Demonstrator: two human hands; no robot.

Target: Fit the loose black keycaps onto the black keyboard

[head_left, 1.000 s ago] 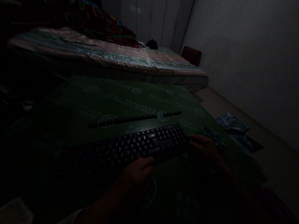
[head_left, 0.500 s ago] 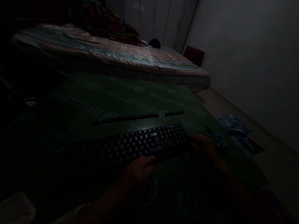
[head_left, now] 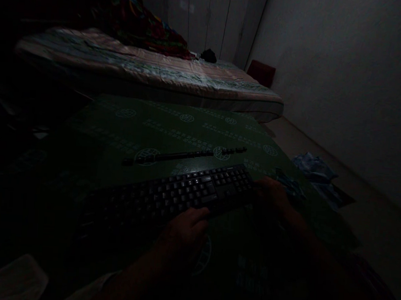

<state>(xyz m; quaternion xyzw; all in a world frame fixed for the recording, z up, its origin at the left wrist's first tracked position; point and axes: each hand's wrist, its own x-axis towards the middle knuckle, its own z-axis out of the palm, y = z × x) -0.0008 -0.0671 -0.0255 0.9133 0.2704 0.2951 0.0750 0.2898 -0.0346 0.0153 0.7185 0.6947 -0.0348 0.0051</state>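
Observation:
The room is very dark. A black keyboard (head_left: 180,194) lies on a green printed table cover (head_left: 154,129). My left hand (head_left: 185,228) rests at the keyboard's near edge, fingers curled against it. At the keyboard's right end sits my right hand (head_left: 274,197), fingers bent and touching that end. Whether either hand truly grips the keyboard is hard to see in the dark. A long thin black rod (head_left: 183,155) lies on the cover just beyond the keyboard.
A bed (head_left: 150,74) with striped bedding and a heap of colourful cloth (head_left: 143,29) stands behind the table. Crumpled blue cloth (head_left: 313,166) lies on the floor at the right, near a grey wall. A pale object (head_left: 9,278) shows at the bottom left.
Both hands and the keyboard stay almost where they were. The view has shifted slightly, so the scene sits a little further right and higher.

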